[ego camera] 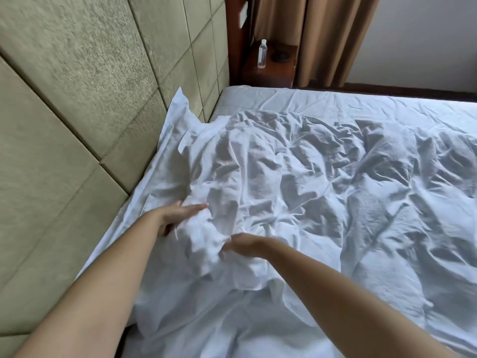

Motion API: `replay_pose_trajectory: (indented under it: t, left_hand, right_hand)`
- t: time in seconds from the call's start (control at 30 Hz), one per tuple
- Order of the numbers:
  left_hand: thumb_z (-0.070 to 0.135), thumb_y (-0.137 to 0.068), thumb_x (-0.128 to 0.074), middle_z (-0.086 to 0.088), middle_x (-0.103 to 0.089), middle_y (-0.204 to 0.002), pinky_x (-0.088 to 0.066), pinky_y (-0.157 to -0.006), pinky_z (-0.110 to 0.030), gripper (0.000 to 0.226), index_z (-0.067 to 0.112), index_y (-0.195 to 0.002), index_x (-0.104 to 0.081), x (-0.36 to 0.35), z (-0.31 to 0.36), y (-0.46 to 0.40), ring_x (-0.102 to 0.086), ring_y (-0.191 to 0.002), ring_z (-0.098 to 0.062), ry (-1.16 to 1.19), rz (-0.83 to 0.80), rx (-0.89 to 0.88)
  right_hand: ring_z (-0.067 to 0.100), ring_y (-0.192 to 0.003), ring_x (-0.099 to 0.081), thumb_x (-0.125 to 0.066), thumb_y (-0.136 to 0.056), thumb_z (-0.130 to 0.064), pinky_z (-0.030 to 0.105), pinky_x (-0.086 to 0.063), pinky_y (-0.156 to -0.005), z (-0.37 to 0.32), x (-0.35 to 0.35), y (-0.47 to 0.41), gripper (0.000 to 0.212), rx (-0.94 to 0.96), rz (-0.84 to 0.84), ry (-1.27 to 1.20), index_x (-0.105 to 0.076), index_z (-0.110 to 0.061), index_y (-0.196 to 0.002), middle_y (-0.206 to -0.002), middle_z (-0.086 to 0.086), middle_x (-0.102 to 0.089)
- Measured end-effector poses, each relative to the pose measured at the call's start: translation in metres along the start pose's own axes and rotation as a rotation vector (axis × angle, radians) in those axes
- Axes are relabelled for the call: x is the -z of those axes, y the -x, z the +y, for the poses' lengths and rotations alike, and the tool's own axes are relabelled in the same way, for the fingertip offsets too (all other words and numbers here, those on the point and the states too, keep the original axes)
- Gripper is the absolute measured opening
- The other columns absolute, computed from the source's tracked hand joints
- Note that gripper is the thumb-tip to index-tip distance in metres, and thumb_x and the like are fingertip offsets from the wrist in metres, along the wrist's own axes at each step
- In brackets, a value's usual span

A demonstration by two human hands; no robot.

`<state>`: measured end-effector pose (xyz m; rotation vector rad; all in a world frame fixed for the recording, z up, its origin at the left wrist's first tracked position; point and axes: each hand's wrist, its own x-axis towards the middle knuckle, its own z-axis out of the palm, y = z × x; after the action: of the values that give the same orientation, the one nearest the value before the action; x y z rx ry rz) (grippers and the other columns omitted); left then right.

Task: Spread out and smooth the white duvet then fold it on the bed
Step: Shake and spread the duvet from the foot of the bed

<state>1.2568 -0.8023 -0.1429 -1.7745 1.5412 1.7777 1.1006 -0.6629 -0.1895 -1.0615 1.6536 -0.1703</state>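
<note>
The white duvet (322, 177) lies crumpled across the bed (284, 95), bunched highest at its corner nearest the padded headboard (90, 86). Both hands flank that bunch: left hand (178, 213) fingers extended against the fabric, right hand (244, 245) likewise flat, neither pinching. Recommended: stroke outward from the bunch toward the headboard, palms flat, before any fold.

A padded olive headboard (85, 81) of square panels rises to the left of the hands. Beyond them, in the far corner, a dark wooden nightstand (269, 69) carries a clear bottle (262, 54). Brown curtains (320, 34) hang just right of it against a pale wall (426, 40). Soft daylight falls from the right.
</note>
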Motion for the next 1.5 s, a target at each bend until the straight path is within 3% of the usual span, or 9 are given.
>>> replay_pose_trajectory:
  t: [0.1,0.27,0.4,0.5,0.63,0.87,1.1,1.33,1.5]
  left_hand:
    - [0.036,-0.065,-0.087,-0.01,-0.07,-0.101,-0.058,-0.078,-0.041,0.053,0.012,-0.103,-0.059,-0.009,-0.021,0.019,-0.068,-0.097,-0.026,-0.278,-0.138,0.137]
    - [0.009,-0.04,-0.092,-0.018,-0.07,-0.1,-0.058,-0.07,-0.037,0.062,0.003,-0.098,-0.07,0.001,-0.018,0.047,-0.07,-0.085,-0.029,-0.049,-0.4,0.006]
    - [0.004,-0.05,-0.051,-0.008,-0.055,-0.052,-0.043,-0.04,-0.018,0.016,0.003,-0.063,-0.061,0.004,-0.009,0.062,-0.052,-0.039,-0.017,0.202,-0.014,-0.075]
    - [0.004,-0.067,-0.05,-0.015,-0.047,-0.076,-0.035,-0.045,-0.019,0.053,0.006,-0.12,-0.047,-0.001,-0.024,0.061,-0.045,-0.051,-0.02,-0.45,0.192,0.012]
    - [0.006,-0.087,-0.046,-0.02,-0.051,-0.123,-0.047,-0.076,-0.028,0.06,0.0,-0.144,-0.03,-0.009,-0.043,0.049,-0.057,-0.104,-0.028,-0.962,0.251,0.161]
    - [-0.003,-0.082,-0.044,-0.019,-0.066,-0.106,-0.047,-0.078,-0.038,0.033,0.009,-0.101,-0.068,0.001,-0.022,0.038,-0.059,-0.098,-0.039,-0.186,1.103,-0.378]
    - [0.0,-0.086,-0.038,-0.027,-0.062,-0.116,-0.045,-0.085,-0.039,0.035,-0.001,-0.11,-0.064,0.041,-0.064,0.051,-0.057,-0.107,-0.043,0.451,1.411,-0.064]
    - [0.04,-0.087,-0.056,-0.013,-0.058,-0.124,-0.04,-0.084,-0.033,0.044,0.012,-0.121,-0.054,0.032,-0.083,0.029,-0.055,-0.111,-0.031,-0.001,0.82,-0.099]
    - [0.007,-0.087,-0.048,-0.013,-0.058,-0.119,-0.043,-0.064,-0.024,0.025,0.014,-0.11,-0.052,0.035,-0.087,0.027,-0.057,-0.095,-0.026,-0.548,0.437,0.023]
  right_hand:
    - [0.026,-0.12,-0.05,-0.055,-0.092,-0.039,0.031,-0.039,-0.095,0.011,-0.016,0.002,0.046,0.009,-0.136,0.32,-0.058,-0.007,-0.125,-0.131,0.011,-0.053]
    - [0.032,-0.118,-0.051,-0.053,-0.086,-0.016,0.034,-0.042,-0.094,0.003,-0.009,0.01,0.052,0.131,0.261,0.245,-0.041,-0.014,-0.137,-0.13,0.014,-0.053]
    - [0.03,-0.126,-0.045,-0.052,-0.087,-0.023,0.037,-0.039,-0.101,-0.008,-0.001,0.011,0.063,0.245,0.39,0.107,-0.029,-0.022,-0.146,-0.142,0.011,-0.043]
    - [0.025,-0.127,-0.045,-0.053,-0.091,-0.019,0.024,-0.037,-0.096,-0.003,-0.011,0.014,0.053,0.09,0.017,0.376,-0.039,-0.021,-0.143,-0.142,0.009,-0.045]
    - [0.028,-0.131,-0.042,-0.048,-0.089,-0.015,0.036,-0.04,-0.104,-0.007,-0.018,0.014,0.063,0.172,0.264,0.392,-0.028,-0.023,-0.148,-0.148,0.008,-0.036]
    - [0.026,-0.139,-0.031,-0.051,-0.086,-0.013,0.037,-0.038,-0.103,-0.024,-0.008,0.007,0.079,0.283,0.351,0.423,-0.011,-0.03,-0.152,-0.16,-0.001,-0.008]
    - [0.031,-0.113,-0.054,-0.043,-0.088,-0.014,0.034,-0.046,-0.091,-0.019,-0.038,-0.006,0.067,0.121,0.16,0.496,-0.021,-0.032,-0.148,-0.128,0.011,-0.057]
    - [0.028,-0.124,-0.047,-0.042,-0.083,-0.002,0.032,-0.045,-0.075,-0.061,-0.047,-0.005,0.079,0.375,0.468,0.333,-0.015,-0.034,-0.15,-0.157,-0.006,-0.013]
    - [0.026,-0.136,-0.034,-0.048,-0.084,-0.008,0.036,-0.044,-0.093,-0.075,-0.055,-0.019,0.079,0.384,0.317,0.414,-0.015,-0.033,-0.151,-0.158,-0.004,-0.01]
